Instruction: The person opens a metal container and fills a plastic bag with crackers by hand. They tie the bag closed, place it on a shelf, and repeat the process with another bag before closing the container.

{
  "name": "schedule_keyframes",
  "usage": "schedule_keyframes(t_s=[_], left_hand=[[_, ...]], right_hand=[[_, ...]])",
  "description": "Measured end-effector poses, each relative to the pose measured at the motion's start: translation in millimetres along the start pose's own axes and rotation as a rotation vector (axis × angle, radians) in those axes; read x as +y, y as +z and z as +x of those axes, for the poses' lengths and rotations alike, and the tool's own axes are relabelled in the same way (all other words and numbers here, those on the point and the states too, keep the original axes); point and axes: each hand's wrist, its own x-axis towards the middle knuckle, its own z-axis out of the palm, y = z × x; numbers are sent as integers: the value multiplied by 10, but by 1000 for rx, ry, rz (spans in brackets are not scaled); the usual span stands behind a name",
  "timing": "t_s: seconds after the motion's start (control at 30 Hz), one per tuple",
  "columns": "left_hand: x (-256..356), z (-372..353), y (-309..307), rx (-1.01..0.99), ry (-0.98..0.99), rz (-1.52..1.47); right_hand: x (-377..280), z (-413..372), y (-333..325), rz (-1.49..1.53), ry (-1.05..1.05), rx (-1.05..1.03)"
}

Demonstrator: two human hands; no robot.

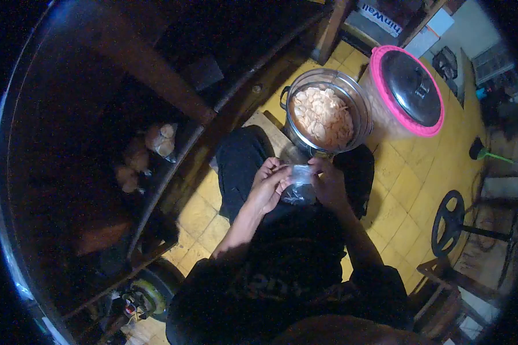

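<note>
Between my hands is a small clear plastic bag (300,177), its top edge stretched sideways above my lap. My left hand (269,187) pinches the bag's left side with bent fingers. The right side of the bag is held by my right hand (328,185), also with fingers closed. Just beyond my hands stands a round metal pot (360,123) with a dark side handle. Pale, lumpy pieces of food (323,116) fill much of the pot. The lower part of the bag hangs over my dark clothing and looks empty.
Right of the pot is a large clear container with a pink rim (376,75) and a dark lid (408,86) on top. Yellow tiles (397,190) cover the floor. A black wheel (448,223) stands at the right. Wooden framing (172,155) runs along the left.
</note>
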Motion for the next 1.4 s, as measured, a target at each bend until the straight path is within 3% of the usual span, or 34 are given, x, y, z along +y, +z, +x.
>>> schedule_keyframes(t_s=[0.03, 0.07, 0.1, 0.13, 0.17, 0.2, 0.23, 0.3, 0.33, 0.4, 0.43, 0.47, 0.5, 0.57, 0.7, 0.83, 0.9, 1.0, 1.2, 1.27, 1.3, 1.37, 1.4], left_hand=[[-44, 15, -53, -23, 259, 241], [-69, 41, -104, -46, 517, 483], [-7, 1, -56, -49, 518, 483], [105, -73, 40, 69, 596, 737], [202, -105, 79, 193, 673, 990], [248, -35, -27, 175, 925, 1112], [295, 41, -98, 194, 1044, 1086], [426, 16, -241, 197, 903, 965], [493, 11, -234, 189, 992, 993], [538, -7, -212, 175, 999, 1029], [566, -6, -192, 158, 1003, 1065], [552, 39, -227, 179, 1020, 1102], [577, 29, -210, 175, 1032, 1108], [609, -32, -209, 277, 870, 1136], [637, 128, -153, 293, 802, 1028], [688, 386, 195, 191, 1060, 1101], [712, 461, 409, 198, 1026, 1115], [754, 649, 650, 125, 1257, 1123], [728, 1068, 994, 56, 1318, 1171], [709, 1194, 1038, 34, 1332, 1253], [689, 1267, 1036, 23, 1338, 1254], [629, 1414, 1023, 48, 1354, 1330], [583, 1491, 1001, 42, 1354, 1329]], right_hand=[[6, 17, 7, 216, 68, 68], [29, 59, -15, 212, 64, 70], [-17, 148, -76, 374, 147, -54], [-56, 252, -132, 536, 229, -179], [-82, 369, -174, 535, 222, -178], [-102, 513, -218, 522, 155, -345], [-89, 676, -264, 507, 88, -514], [544, 1060, -101, 652, -130, -372], [577, 1256, -121, 654, -132, -373], [580, 1537, -129, -153, -431, -125], [659, 1640, -74, -431, -388, -161], [735, 1712, -11, -580, -251, -334], [747, 1738, 37, -688, -157, -484], [799, 1733, 105, -780, -28, -734], [744, 1653, -69, -718, 35, -908], [667, 1574, -292, -660, 92, -978], [642, 1534, -390, -639, 101, -981], [625, 1484, -464, -605, 104, -978], [636, 1511, -568, -525, 79, -915], [738, 1505, -621, -498, -148, -793], [768, 1502, -665, -500, -148, -782], [839, 1478, -751, -285, -52, -385], [476, 1342, -898, 89, 85, -274]])
